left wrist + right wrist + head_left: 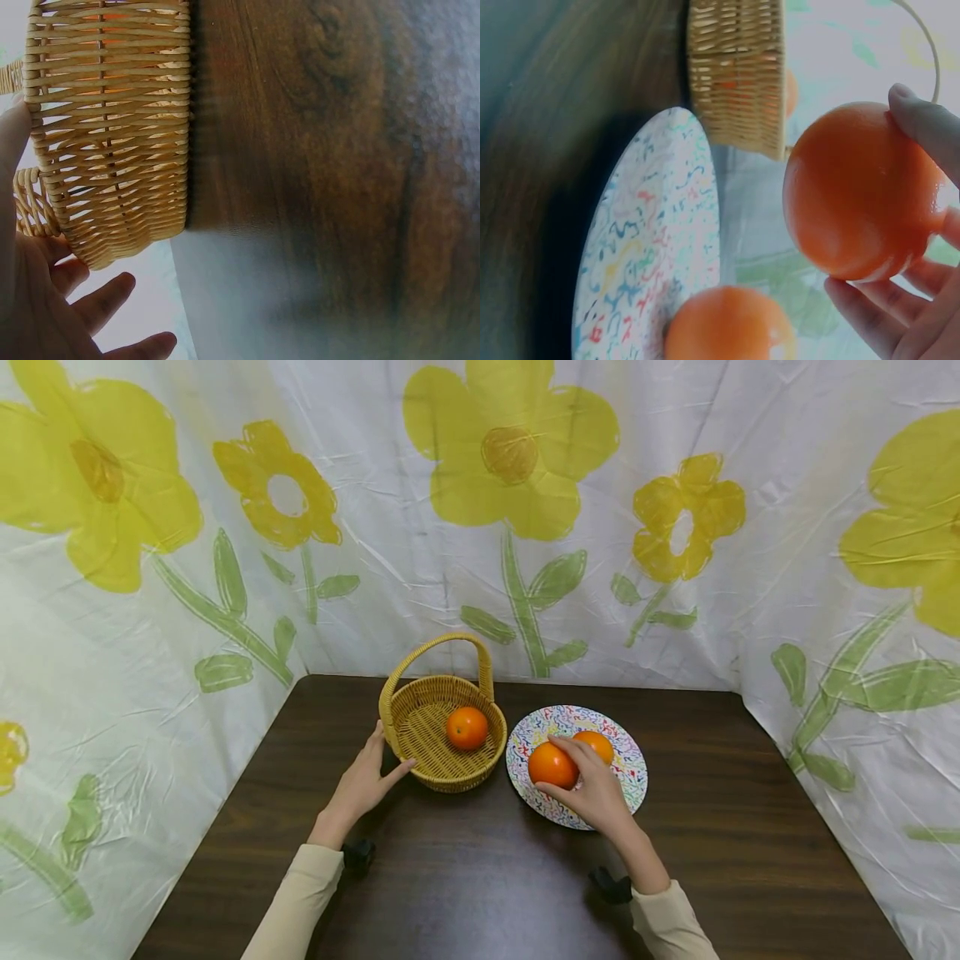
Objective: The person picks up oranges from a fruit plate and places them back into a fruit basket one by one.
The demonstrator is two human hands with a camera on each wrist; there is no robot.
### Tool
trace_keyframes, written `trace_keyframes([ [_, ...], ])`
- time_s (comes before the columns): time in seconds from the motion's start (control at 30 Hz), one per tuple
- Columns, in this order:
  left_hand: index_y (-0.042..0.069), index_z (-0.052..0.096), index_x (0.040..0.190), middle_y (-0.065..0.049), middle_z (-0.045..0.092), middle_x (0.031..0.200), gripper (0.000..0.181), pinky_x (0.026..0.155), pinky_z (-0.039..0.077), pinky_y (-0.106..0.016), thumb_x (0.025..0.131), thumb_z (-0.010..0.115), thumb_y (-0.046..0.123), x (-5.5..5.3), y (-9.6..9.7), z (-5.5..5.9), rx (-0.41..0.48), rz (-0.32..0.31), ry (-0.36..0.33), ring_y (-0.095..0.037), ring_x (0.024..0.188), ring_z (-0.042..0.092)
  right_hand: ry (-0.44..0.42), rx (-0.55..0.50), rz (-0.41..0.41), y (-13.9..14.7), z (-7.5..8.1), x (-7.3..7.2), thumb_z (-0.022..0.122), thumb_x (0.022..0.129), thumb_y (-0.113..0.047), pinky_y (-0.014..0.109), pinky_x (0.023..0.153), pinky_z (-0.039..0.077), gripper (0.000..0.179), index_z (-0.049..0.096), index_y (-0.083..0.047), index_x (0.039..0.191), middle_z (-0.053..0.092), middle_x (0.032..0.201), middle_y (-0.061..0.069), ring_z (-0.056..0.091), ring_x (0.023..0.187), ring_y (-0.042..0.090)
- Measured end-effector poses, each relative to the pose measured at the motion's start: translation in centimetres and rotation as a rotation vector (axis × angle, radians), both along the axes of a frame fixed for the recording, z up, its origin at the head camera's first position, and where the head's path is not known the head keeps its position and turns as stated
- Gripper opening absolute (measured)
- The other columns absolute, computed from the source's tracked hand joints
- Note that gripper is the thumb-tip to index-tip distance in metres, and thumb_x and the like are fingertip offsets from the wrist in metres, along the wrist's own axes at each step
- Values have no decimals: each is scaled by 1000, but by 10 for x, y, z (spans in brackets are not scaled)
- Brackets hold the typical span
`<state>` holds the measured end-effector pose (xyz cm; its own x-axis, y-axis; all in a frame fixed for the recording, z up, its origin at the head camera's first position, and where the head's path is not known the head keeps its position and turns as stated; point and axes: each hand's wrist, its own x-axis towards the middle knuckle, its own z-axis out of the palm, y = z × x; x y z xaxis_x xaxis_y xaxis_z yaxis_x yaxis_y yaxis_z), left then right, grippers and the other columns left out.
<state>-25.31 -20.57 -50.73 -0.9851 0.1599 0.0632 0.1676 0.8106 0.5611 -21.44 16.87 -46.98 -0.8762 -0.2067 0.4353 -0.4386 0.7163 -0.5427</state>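
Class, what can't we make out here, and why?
Head: the round orange fruit behind the right hand, partly covered.
Left wrist: the round orange fruit in the yellow wicker basket, which mostly hides it.
Right wrist: one end of the patterned round white plate, cut by the bottom edge.

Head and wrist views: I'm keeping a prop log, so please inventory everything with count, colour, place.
Table: 1, dark brown wood-grain, foreground
Floral cloth: count unclear, white with yellow flowers, behind and beside the table
Plate: 1, white with multicoloured squiggles, on the table
Wicker basket: 1, tan, left of the plate
Oranges: 3, orange, one in the basket, one on the plate, one in the right hand
Wrist cameras: 2, black, at the wrists
Sleeves: 2, cream, lower head view
Left hand: 1, touching the basket's left side
Right hand: 1, above the plate
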Motion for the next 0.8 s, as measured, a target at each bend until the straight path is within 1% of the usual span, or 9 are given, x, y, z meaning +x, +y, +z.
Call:
trace_keyframes([
  [0.23,27,-8,149,-12,3,156,90,103,27,-60,86,47,63,0,0,1,1,-4,17,-38,139,17,14,-1,6,-7,2,-3,80,68,-44,49,77,52,69,55,-23,129,55,127,2,58,106,27],
  [0.37,27,-8,149,-10,1,156,90,104,26,-60,87,48,61,0,0,1,4,-5,15,-37,140,16,13,-11,23,-11,3,-3,80,68,-44,47,78,52,68,55,-25,129,54,127,1,58,107,25],
  [0.53,28,-8,149,-8,0,156,89,103,27,-60,87,48,61,0,0,0,5,-2,14,-37,140,16,1,-3,18,-16,6,-4,80,69,-43,47,79,52,67,54,-29,129,53,127,-1,58,108,24],
  [0.8,28,-9,148,-7,-1,156,89,104,26,-60,87,47,61,0,0,-1,-3,-7,20,-37,140,15,4,-10,42,-22,10,-6,80,69,-42,45,82,51,68,55,-25,129,53,129,2,56,111,25],
])
